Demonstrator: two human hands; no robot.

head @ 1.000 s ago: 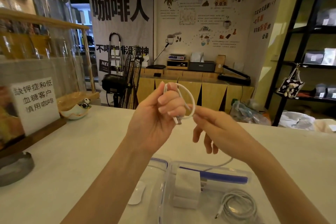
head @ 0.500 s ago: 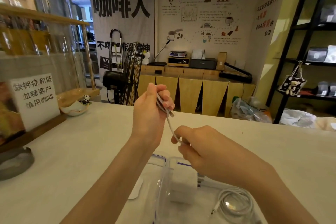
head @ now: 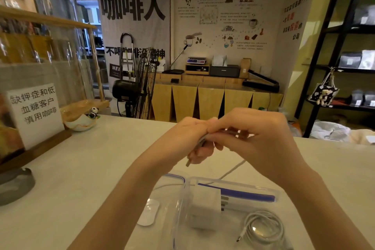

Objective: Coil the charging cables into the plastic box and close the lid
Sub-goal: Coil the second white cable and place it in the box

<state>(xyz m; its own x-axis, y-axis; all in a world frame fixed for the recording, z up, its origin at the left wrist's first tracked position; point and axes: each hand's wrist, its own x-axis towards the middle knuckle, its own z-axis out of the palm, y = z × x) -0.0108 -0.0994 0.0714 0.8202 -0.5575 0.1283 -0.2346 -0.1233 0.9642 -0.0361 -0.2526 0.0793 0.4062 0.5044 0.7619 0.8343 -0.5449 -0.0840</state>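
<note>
Standing at the far left of the pale counter (head: pixel 60 178), a printed sign (head: pixel 35 111) and a small bowl (head: pixel 80 123) sit well away from the work. Above mid-counter the left hand (head: pixel 188 138) grips a bunched white cable (head: pixel 233 170), the right hand (head: pixel 261 138) curled over the same strands. Below them the clear plastic box (head: pixel 233 186) holds a white charger block (head: pixel 207 207) and a coiled cable (head: pixel 263 227), its lid (head: pixel 174 178) lying just left.
</note>
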